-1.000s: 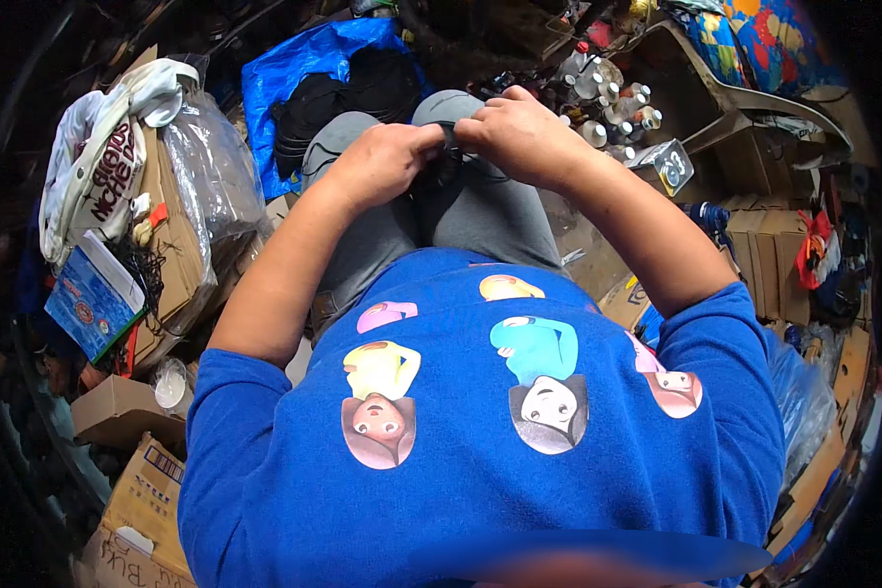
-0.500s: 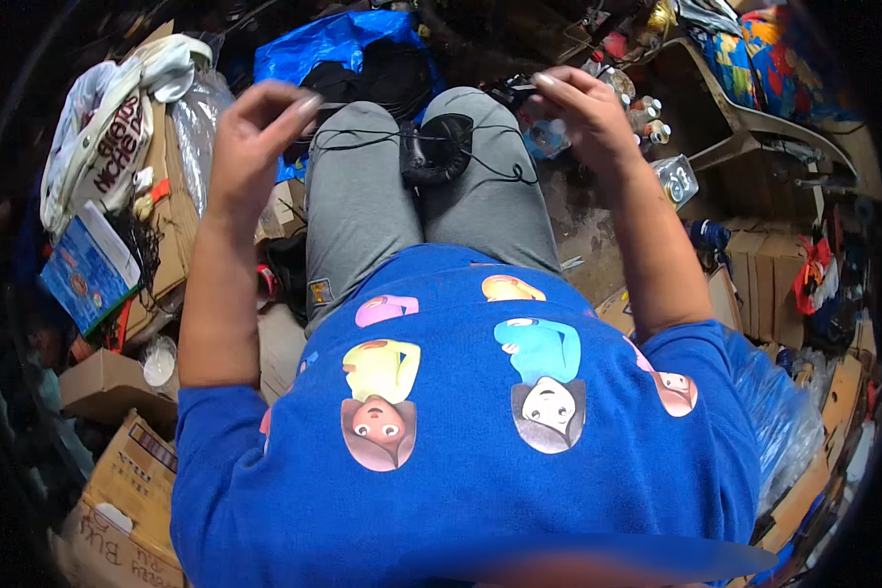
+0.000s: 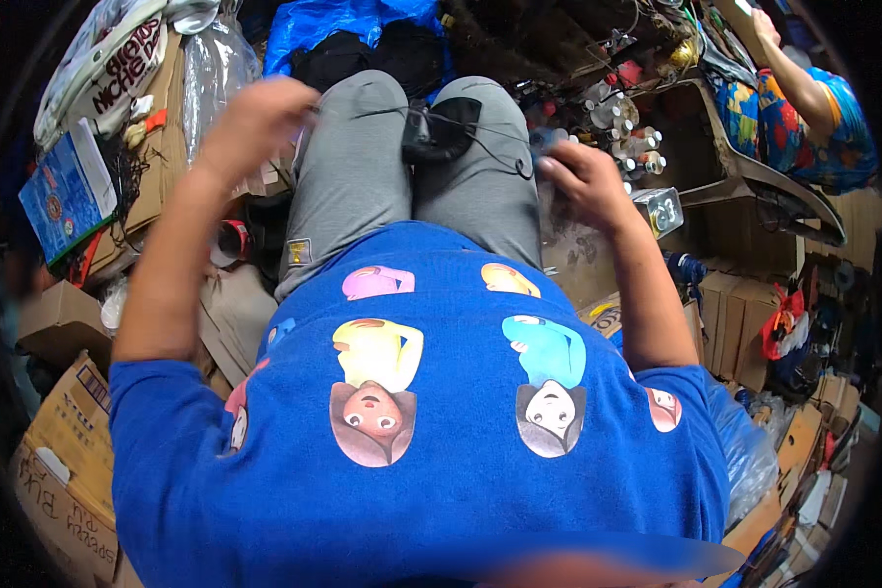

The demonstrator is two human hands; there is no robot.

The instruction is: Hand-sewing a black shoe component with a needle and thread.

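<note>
A black, rounded, padded item (image 3: 442, 132) sits between my grey-trousered knees (image 3: 355, 162); its exact kind is unclear. Thin dark cord (image 3: 495, 147) trails from it over both thighs, ending in a small loop near the right knee's outer side. My left hand (image 3: 263, 120), smeared by motion, is raised beside the left knee, and what its fingers do is hard to see. Outside the right knee, my right hand (image 3: 590, 181) has its thumb and fingers curled together in a pinch. Whatever they hold is too small to make out.
Several capped bottles (image 3: 627, 137) and a clear square container (image 3: 659, 212) stand at the right, by a dark open frame (image 3: 681, 118). Cardboard boxes (image 3: 64, 441) crowd the left. Another person's arm (image 3: 799, 83) shows at top right.
Both hands have come down toward me, the right more so. The black item stays between the knees. The view has shifted, and another person's arm has appeared at top right.
</note>
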